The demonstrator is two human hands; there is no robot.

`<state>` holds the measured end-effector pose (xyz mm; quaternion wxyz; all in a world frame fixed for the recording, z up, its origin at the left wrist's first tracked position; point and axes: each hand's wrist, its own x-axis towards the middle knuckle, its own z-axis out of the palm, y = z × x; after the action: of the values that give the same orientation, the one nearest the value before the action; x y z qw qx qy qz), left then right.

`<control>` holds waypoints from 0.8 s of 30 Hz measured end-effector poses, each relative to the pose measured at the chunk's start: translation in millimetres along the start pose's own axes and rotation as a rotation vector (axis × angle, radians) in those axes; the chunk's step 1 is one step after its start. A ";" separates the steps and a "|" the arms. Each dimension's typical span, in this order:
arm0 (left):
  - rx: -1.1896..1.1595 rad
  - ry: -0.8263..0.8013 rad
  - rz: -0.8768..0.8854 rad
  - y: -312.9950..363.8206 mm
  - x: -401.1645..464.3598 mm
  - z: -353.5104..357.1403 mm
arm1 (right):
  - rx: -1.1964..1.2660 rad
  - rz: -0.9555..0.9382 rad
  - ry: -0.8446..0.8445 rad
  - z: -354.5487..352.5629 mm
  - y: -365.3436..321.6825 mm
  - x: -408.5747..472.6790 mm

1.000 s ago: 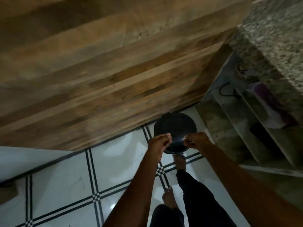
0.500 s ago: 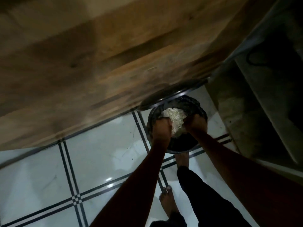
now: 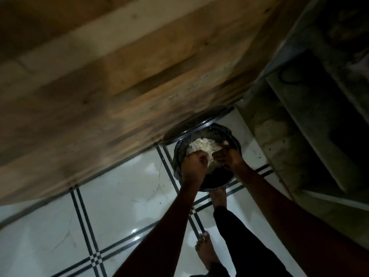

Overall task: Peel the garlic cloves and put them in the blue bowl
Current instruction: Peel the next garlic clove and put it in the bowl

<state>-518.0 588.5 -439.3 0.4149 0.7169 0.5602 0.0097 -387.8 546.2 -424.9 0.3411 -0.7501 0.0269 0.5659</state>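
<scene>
- hands over the bin (image 3: 207, 176): left hand (image 3: 194, 163) and right hand (image 3: 229, 157), fingers curled together; whether they pinch anything i cannot tell.
- step, as i judge: dumping peels (image 3: 201, 146), which lie just past the fingertips inside the bin.
- next: shake fingers clean, let the lid (image 3: 191, 124) drop.
- count: two hands, one bin, one lid, two bare feet; no blue bowl or cloves in view.
</scene>
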 end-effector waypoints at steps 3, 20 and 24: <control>-0.228 0.000 0.026 44.4 -48.7 -38.9 | 0.045 -0.093 -0.071 -30.7 -11.2 -68.4; -0.578 -0.344 0.638 386.7 -374.6 -99.8 | 0.463 -0.654 0.286 -317.4 14.2 -510.5; -0.548 -0.487 0.739 445.0 -441.9 -46.6 | 0.579 -0.680 0.445 -391.9 66.0 -572.7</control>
<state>-351.0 244.7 60.1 0.6746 0.7133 0.1339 0.1349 -295.5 85.1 89.8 0.6867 -0.6933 0.0089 0.2183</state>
